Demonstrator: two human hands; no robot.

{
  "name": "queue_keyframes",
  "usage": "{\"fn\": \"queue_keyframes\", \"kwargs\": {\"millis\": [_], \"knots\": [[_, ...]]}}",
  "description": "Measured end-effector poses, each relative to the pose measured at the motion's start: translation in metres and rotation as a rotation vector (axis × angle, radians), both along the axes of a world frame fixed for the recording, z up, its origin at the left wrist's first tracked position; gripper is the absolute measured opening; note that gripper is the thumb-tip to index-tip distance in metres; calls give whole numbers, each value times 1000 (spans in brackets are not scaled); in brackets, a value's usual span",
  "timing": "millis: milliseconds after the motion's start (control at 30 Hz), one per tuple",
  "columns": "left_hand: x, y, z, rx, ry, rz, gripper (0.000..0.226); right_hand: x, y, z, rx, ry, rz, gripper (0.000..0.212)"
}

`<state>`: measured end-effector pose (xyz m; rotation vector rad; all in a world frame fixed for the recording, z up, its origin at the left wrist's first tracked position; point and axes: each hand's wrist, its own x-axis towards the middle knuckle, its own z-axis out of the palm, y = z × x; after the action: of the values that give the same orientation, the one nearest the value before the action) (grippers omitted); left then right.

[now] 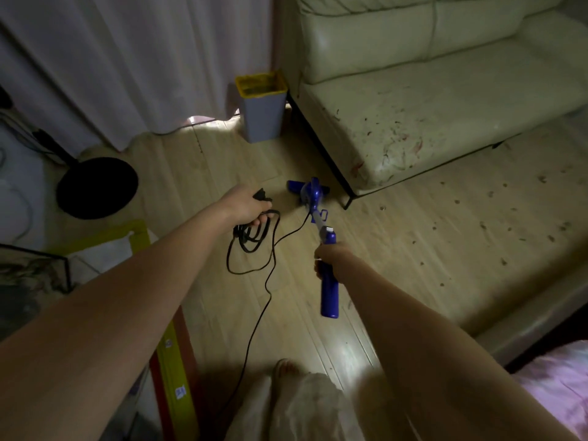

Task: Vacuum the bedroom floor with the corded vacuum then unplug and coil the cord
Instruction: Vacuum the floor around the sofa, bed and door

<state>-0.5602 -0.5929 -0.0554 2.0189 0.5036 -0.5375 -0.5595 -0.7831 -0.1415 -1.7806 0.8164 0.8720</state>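
A blue stick vacuum (pixel 313 195) stands on the wooden floor (pixel 413 243), its head close to the sofa's front corner. My right hand (pixel 331 257) grips its blue handle (pixel 329 291). My left hand (pixel 246 206) holds a bundle of the black cord (pixel 251 240) with the plug end sticking out above the fingers. Loose loops hang below that hand, and one strand runs down across the floor toward my feet. Another strand leads to the vacuum body.
A cream sofa (pixel 445 116) fills the right side, dotted with debris; scraps also lie on the floor before it. A grey bin (pixel 262 109) with a yellow liner stands by the curtain (pixel 127 58). A black round fan base (pixel 97 187) sits left, a glass tank (pixel 35 275) lower left.
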Motion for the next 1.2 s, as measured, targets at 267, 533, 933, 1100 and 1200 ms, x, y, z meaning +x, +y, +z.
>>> {"fn": "queue_keyframes", "kwargs": {"millis": [267, 533, 933, 1100, 1200], "knots": [[-10, 14, -34, 9, 46, 14, 22, 27, 0, -17, -1, -22, 85, 15], [-31, 20, -15, -12, 16, 92, 20, -42, 14, 18, 94, 53, 57, 10], [-116, -26, 22, -4, 10, 37, 18, -145, -22, 62, -8, 151, 276, 8], [-158, -56, 38, 2, -21, 117, 19, -187, -73, 80, -70, 173, 442, 8], [-183, -92, 49, -2, -44, 148, 21, -220, -109, 82, -118, 158, 519, 2]]}}
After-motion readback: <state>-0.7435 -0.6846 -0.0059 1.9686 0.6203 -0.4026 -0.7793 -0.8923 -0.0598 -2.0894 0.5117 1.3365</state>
